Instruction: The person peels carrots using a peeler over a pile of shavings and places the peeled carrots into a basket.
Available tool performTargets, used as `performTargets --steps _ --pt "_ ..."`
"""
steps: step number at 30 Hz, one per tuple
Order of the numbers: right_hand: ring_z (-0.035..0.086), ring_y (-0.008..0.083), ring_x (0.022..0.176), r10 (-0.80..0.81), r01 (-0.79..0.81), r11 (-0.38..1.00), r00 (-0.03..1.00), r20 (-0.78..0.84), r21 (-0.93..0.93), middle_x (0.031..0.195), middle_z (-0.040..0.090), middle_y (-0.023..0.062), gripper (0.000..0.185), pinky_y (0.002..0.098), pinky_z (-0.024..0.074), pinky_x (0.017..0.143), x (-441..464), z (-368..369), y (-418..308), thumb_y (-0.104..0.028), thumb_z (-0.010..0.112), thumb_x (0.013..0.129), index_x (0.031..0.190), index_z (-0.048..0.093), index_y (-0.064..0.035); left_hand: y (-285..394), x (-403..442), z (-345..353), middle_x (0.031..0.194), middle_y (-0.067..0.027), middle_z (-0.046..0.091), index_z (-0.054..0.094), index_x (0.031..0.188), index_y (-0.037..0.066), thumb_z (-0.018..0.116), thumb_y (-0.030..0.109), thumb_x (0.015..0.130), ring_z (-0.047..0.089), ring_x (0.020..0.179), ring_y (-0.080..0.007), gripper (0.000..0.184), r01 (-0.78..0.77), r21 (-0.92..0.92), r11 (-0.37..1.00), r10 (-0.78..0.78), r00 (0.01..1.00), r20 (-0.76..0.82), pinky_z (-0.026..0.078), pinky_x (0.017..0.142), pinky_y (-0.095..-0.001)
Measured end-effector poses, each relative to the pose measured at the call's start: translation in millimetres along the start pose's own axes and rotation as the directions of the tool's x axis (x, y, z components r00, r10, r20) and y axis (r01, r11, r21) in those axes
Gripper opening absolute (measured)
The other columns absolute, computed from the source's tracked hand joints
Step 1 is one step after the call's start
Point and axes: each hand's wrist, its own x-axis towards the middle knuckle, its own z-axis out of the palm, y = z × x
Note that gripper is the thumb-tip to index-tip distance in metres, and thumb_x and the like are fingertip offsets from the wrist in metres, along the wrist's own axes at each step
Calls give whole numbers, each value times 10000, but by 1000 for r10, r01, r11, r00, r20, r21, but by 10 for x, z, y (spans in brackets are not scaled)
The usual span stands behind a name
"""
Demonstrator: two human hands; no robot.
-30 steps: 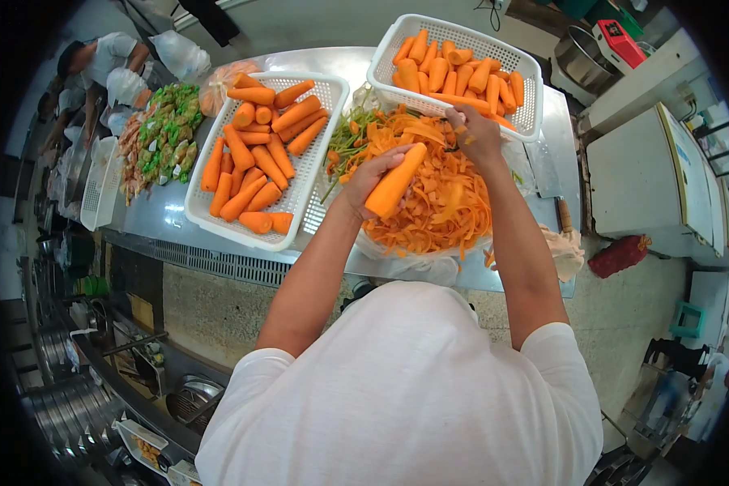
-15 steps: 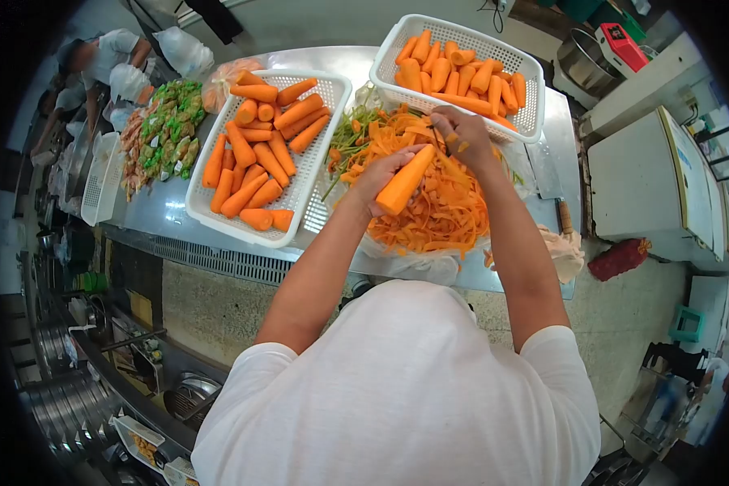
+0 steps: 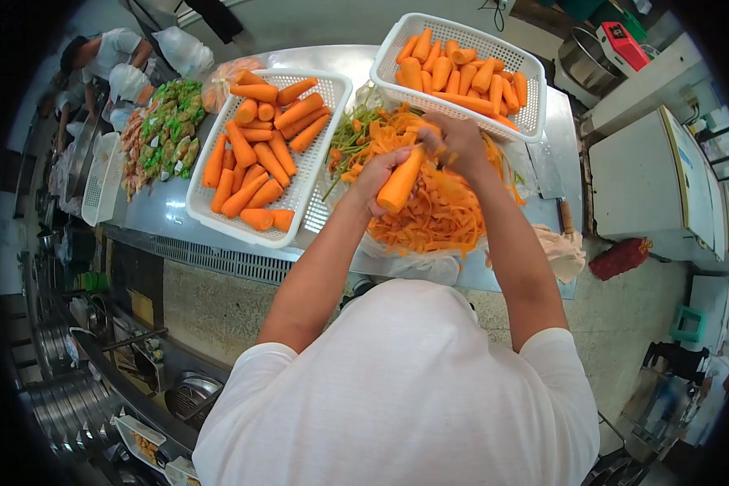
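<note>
Carrot (image 3: 399, 188) in the left hand (image 3: 377, 180), held over a big heap of peelings (image 3: 437, 219), looks bright orange on the side that shows; its underside is hidden. Much peeling seems done, judging by that heap, while carrots fill the left basket (image 3: 309, 180) and the right basket (image 3: 386, 66); which of them still need work can't be told. Both forearms reach forward and inward. Left fingers wrap the carrot, thick end toward the body. Right fingers curl just beside its far end, too blurred to tell whether they grip a tool.
</note>
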Motion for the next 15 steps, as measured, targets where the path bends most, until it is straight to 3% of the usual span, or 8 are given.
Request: performTargets --steps 1,2,4,6,8,9,11,15 --pt "701 312 706 154 -154 988 988 -4 -26 734 715 129 411 417 541 703 33 -30 113 -462 642 924 1067 726 -87 -5 1 -9 969 -121 650 502 1326 100 455 279 1044 675 726 -223 337 7 -38 999 -5 998 58 607 577 -357" --pt "701 312 706 151 -151 988 989 -3 -27 734 715 129 411 417 541 703 29 -61 213 -462 642 924 1067 726 -87 -11 0 -21 1015 -145 667 518 1324 110 448 280 1050 685 737 -234 331 15 -76 997 -7 993 114 620 599 -364" --pt "705 314 706 316 -312 948 946 -68 54 738 716 129 429 392 547 697 66 -161 191 -466 625 938 1069 726 -69 -24 -11 -24 1024 -147 668 508 1344 117 451 274 1048 689 740 -238 341 4 -121 993 5 997 75 620 601 -365" --pt "705 301 687 322 -321 944 947 -11 82 731 714 123 426 367 547 685 -44 -194 -83 -453 617 940 1075 717 -61 -17 11 -49 1033 -149 669 497 1365 123 454 268 1046 693 743 -242 353 -17 -172 985 23 999 34 620 604 -365" --pt "697 318 690 15 -44 949 995 95 312 719 707 121 420 390 534 677 -132 -168 -414 -451 606 938 1081 711 -70 -19 58 -75 1039 -152 671 499 1370 123 463 260 1039 694 748 -239 360 -100 -154 983 100 995 -10 622 603 -374" --pt "697 318 690 20 -48 949 995 93 311 719 707 121 420 390 534 677 -170 -136 -503 -451 606 938 1081 711 -70 -1 55 -9 1039 -152 671 499 1370 123 463 260 1039 694 748 -239 360 -95 -153 984 95 995 -8 622 603 -374" --pt "689 331 700 -197 173 955 977 81 240 710 702 116 403 434 509 720 -234 -67 -602 -443 609 933 1096 701 -86 55 5 174 1074 -145 670 497 1381 119 474 259 1032 697 757 -233 376 14 -319 948 -47 994 -97 620 602 -375" --pt "686 339 716 -92 83 985 994 56 150 711 702 110 406 471 479 777 -83 62 35 -455 606 938 1117 697 -101 -6 59 -46 1030 -125 676 490 1397 114 476 269 1033 694 743 -226 395 -8 -102 995 17 996 91 619 612 -366"
